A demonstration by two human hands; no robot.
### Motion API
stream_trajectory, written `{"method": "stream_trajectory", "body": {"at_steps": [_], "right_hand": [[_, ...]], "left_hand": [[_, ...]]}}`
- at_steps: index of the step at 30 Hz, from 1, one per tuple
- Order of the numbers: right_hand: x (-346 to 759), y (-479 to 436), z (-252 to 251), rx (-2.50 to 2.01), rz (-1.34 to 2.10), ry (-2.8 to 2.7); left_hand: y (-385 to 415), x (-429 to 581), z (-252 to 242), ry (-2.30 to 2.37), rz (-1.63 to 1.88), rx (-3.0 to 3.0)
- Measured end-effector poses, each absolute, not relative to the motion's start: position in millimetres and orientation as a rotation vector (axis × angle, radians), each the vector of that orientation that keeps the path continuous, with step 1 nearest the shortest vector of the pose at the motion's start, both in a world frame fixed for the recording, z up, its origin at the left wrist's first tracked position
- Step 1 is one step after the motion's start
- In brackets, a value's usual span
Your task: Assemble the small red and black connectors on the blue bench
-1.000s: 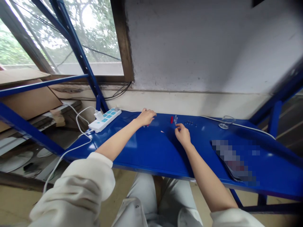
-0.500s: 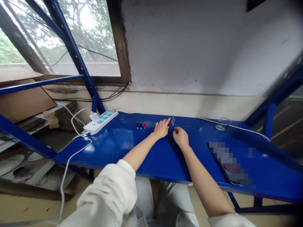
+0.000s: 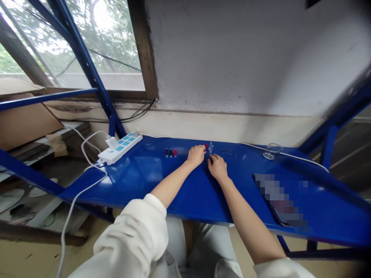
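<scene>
Red piece [image 3: 206, 146] at left hand [image 3: 196, 155], toward back of worktop [image 3: 197, 197], just beside clear pieces [image 3: 210, 148]; whether fingers clamp it, cannot tell. Right hand [image 3: 218, 167]: fingers curled, hold unclear. Piece likely light, stiff, slick; pinch sides mid-height.

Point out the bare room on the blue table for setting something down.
On the table, room lies between the power strip and the three small tubes, and between the right hand and the blurred flat item. It is crowded at the back middle: left hand, red piece and clear pieces sit close together.
</scene>
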State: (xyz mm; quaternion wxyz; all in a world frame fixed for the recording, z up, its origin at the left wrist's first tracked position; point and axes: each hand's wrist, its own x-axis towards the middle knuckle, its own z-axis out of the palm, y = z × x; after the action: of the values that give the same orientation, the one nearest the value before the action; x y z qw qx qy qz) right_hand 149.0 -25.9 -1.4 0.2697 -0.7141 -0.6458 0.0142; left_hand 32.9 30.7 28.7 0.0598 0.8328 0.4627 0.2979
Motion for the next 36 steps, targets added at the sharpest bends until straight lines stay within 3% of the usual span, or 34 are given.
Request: {"method": "stream_trajectory", "body": {"at_steps": [11,26,36], "right_hand": [[147,-3,-17,-2.045,0.150,-1.786],[147,-15,-8,-1.782,0.094,-1.771],[139,-28,11,-1.325,0.404,-1.467]], "left_hand": [[-4,-5,14,1.144,1.475,1.541],[-12,-13,8,1.142,1.522,1.436],[-8,-15,6,1.123,1.515,1.328]]}}
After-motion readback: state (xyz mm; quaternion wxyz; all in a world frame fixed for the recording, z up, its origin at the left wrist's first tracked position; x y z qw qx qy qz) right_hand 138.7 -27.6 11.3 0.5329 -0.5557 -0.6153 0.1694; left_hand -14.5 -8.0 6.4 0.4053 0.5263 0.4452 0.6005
